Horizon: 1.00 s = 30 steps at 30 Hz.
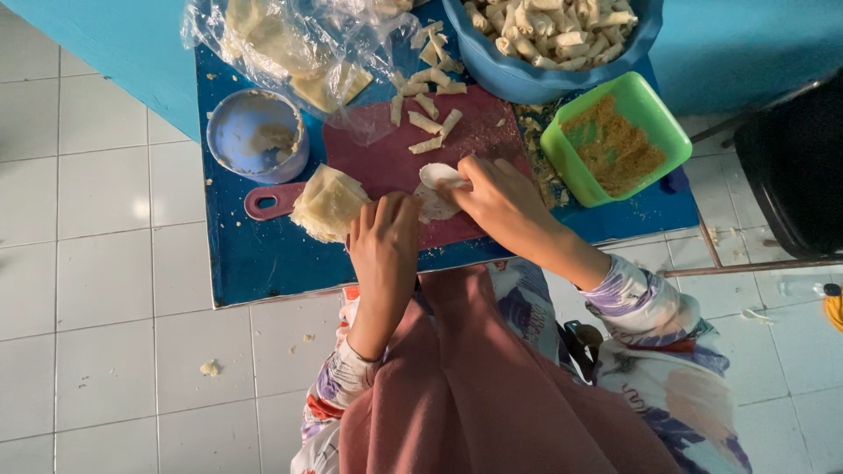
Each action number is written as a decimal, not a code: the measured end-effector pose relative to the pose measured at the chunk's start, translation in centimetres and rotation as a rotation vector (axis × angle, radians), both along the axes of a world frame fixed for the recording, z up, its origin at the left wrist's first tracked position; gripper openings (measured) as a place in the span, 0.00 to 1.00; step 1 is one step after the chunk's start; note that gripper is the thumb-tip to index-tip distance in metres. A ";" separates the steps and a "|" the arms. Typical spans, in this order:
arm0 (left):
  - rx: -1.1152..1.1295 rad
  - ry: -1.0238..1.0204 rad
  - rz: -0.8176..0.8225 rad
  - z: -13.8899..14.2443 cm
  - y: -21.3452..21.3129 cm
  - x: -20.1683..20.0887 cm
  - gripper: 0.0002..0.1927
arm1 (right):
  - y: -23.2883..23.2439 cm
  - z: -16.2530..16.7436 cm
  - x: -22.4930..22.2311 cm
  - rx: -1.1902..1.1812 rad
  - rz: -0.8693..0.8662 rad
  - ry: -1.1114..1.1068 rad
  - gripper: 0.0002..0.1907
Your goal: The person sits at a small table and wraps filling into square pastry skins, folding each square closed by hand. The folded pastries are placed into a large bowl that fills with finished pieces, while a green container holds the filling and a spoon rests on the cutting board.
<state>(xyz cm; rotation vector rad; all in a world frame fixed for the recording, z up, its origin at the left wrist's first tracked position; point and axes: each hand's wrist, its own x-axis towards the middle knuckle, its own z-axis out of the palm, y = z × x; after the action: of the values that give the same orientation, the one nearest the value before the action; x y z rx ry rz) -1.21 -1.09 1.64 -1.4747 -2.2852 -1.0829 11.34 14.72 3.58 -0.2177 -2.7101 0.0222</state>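
Both hands are on a thin white wrapper (436,191) lying on the reddish cutting board (457,140); left hand (385,241) pins its near edge, right hand (498,200) pinches the far edge; wrapper stack (327,204) just left; further back on the blue table (255,254), green crumb tub (645,105) and a bowl of rolls (518,75).

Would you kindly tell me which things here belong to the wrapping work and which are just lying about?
In use:
left hand and right hand on a wrapper
wrapper stack
red board
green tub of filling
bowl of finished rolls
small blue cup

Lying about:
plastic bag
scraps on the floor
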 end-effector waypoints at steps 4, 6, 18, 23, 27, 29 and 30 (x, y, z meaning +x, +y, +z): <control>0.003 -0.002 0.006 0.0 0.1 0.0 0.08 | 0.2 -0.4 -0.4 -0.036 -0.079 -0.008 0.11; -0.005 -0.006 0.006 0.0 0.1 0.0 0.08 | 0.5 -0.4 -0.4 0.044 -0.038 0.036 0.08; -0.007 0.006 0.015 0.0 0.3 -0.1 0.12 | 2.0 0.6 1.7 0.323 -0.155 -0.018 0.09; -0.008 0.011 0.109 -0.1 0.2 0.3 0.11 | 1.2 1.2 2.9 0.166 -0.017 0.118 0.06; -0.021 -0.027 0.157 -0.5 0.2 0.6 0.08 | 3.8 2.8 6.9 0.087 -0.286 0.175 0.06; -0.028 -0.033 0.159 -0.8 0.3 0.7 0.08 | 6.4 3.3 8.8 0.136 -0.514 0.000 0.06; -0.030 -0.037 0.156 -0.9 0.2 0.7 0.07 | 7.6 3.2 9.3 0.185 -0.551 -0.100 0.07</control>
<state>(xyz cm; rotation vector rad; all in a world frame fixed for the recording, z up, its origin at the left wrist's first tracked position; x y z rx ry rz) -0.49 -0.86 0.71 -1.2716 -2.4054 -1.0443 20.68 22.32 6.76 -0.9152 -2.6325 -0.4049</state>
